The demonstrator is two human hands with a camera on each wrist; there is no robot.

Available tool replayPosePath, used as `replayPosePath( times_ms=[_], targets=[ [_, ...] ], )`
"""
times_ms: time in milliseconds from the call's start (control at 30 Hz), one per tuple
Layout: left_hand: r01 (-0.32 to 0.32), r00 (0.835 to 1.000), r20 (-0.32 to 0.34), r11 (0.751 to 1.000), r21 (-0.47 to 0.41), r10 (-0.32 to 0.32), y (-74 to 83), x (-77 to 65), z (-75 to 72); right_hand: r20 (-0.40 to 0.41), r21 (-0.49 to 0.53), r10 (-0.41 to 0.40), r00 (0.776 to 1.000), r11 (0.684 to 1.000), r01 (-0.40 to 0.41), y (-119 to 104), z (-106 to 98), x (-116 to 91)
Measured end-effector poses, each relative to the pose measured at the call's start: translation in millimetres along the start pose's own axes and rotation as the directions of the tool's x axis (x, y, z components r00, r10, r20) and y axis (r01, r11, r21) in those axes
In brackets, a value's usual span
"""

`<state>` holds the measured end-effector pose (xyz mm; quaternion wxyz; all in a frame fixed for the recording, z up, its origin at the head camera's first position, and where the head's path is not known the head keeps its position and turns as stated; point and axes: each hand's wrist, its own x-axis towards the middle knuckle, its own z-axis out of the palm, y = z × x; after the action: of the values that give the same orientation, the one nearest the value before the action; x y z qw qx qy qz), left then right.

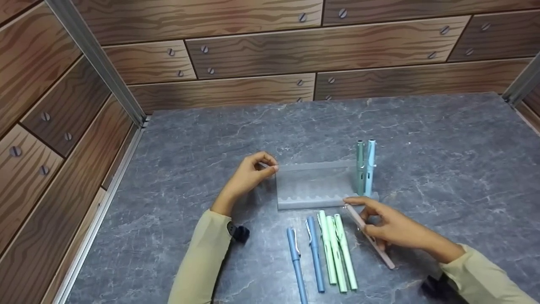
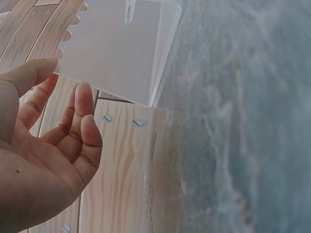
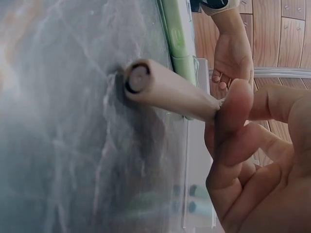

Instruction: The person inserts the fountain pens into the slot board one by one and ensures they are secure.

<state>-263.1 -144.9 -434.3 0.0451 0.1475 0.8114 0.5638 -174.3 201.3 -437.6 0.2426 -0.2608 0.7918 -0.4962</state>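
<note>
A clear pen stand [image 1: 312, 182] with notched rails stands on the table. At its left back corner, my left hand [image 1: 249, 173] pinches the edge between thumb and forefinger; the left wrist view shows the notched panel [image 2: 109, 53] at the fingertips. My right hand [image 1: 390, 226] holds a pale pink pen [image 1: 382, 252], tilted, its upper end by the stand's front rail and its lower end near the table. The right wrist view shows the pink pen's end [image 3: 165, 90] close up. A dark green pen [image 1: 360, 169] and a light blue pen [image 1: 370, 169] rest upright in the stand's right side.
In front of the stand lie three light green pens [image 1: 335, 253] side by side. Left of them are a blue pen [image 1: 315, 257] and another blue pen [image 1: 296, 264]. Wood-patterned walls [image 1: 253, 55] border the grey marbled table [image 1: 202, 139] at the back and left.
</note>
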Motion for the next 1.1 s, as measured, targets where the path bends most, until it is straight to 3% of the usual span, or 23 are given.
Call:
replayPosePath(
  times_ms=[533, 867, 1100],
  targets=[
    [0.017, 1.000, 0.007, 1.000, 0.020, -0.017, -0.1, -0.5, -0.8, 0.011, 0.130, 0.020, 1.000, 0.991, -0.021, -2.7, -2.4, 1.9],
    [0.012, 1.000, 0.008, 1.000, 0.005, -0.012, 1.3, -0.9, 0.1, -0.069, 0.086, -0.156, 0.985, 0.983, 0.161, -4.1, -5.8, 2.2],
    [0.025, 1.000, 0.001, 1.000, 0.008, -0.025, 0.6, -1.2, 0.0, -0.105, 0.102, -0.172, 0.980, 0.978, 0.182, -6.7, -7.4, 2.7]
  ],
)
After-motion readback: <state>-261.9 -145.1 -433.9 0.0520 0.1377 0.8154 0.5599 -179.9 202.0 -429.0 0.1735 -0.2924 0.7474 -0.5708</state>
